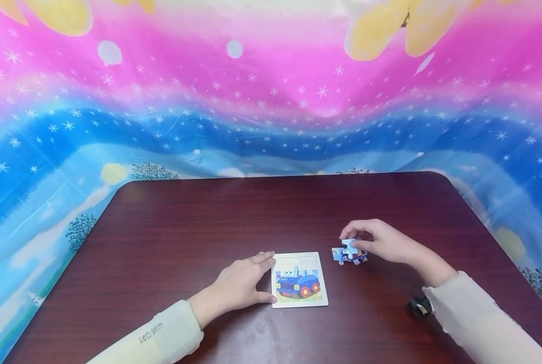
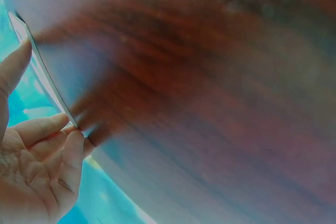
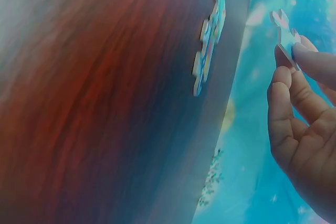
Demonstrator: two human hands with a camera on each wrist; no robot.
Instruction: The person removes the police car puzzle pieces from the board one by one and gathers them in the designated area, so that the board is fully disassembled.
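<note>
A square puzzle tray [image 1: 323, 283] with a pale rim and a blue cartoon car picture lies flat on the table. My left hand [image 1: 243, 280] rests along its left edge, thumb at the near corner and fingers spread toward the far corner. In the left wrist view those fingertips [image 2: 73, 121] touch the rim. Right of the tray, my right hand [image 1: 380, 242] pinches a light-blue jigsaw piece [image 3: 286, 38] between thumb and fingers, raised above the table. Under it lies a small cluster of loose jigsaw pieces [image 1: 338, 255], partly overlapped by the held piece.
The dark reddish-brown table [image 1: 234, 217] has rounded far corners. A small black object [image 1: 419, 307] shows by the right sleeve cuff. Behind and around the table hangs a pink and blue curtain [image 1: 271, 101] with snowflake prints.
</note>
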